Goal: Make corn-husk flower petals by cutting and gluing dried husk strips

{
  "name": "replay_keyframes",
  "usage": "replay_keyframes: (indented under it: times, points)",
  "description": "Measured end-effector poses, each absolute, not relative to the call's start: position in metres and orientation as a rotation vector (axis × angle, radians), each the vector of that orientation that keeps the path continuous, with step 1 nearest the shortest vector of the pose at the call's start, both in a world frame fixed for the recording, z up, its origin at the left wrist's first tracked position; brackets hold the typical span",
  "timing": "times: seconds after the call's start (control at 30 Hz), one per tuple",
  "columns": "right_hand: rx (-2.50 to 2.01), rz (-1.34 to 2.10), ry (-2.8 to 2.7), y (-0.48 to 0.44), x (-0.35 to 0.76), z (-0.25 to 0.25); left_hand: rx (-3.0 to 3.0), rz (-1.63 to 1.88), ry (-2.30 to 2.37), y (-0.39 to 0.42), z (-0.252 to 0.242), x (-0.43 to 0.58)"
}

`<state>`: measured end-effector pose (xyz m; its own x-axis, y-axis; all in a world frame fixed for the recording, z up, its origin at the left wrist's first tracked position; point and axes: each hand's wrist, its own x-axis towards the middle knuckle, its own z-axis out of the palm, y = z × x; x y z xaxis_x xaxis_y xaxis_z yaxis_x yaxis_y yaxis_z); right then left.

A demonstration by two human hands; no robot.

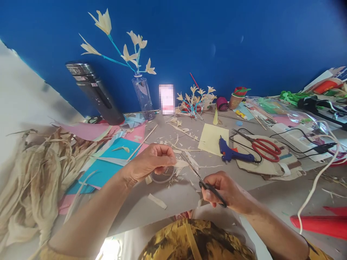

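Between the thumb and fingers of my left hand is a small piece of pale corn husk. My right hand grips a pair of black-handled scissors, the blades pointing up and left to the husk's edge. Whether the blades touch the husk I cannot make out. Under my left hand lies a roll of clear tape, partly covered by the hand. Husk scraps are scattered around it, one larger strip near the table's front edge.
A blue glue gun and red-handled scissors lie at right, near a white power strip. Dried husks heap at left beside blue paper. Behind stand a dark flask and a bottle of husk flowers.
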<state>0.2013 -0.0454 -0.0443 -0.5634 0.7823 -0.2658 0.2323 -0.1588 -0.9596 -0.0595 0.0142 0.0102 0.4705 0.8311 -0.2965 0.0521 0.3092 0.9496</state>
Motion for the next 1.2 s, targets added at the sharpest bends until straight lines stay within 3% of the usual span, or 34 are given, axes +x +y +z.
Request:
replay_keyframes:
  times: [1.2]
  points:
    - [-1.226,1.865,-1.741,-0.044,0.216,-0.046,1.356,0.457,1.036,0.013,0.020,-0.066]
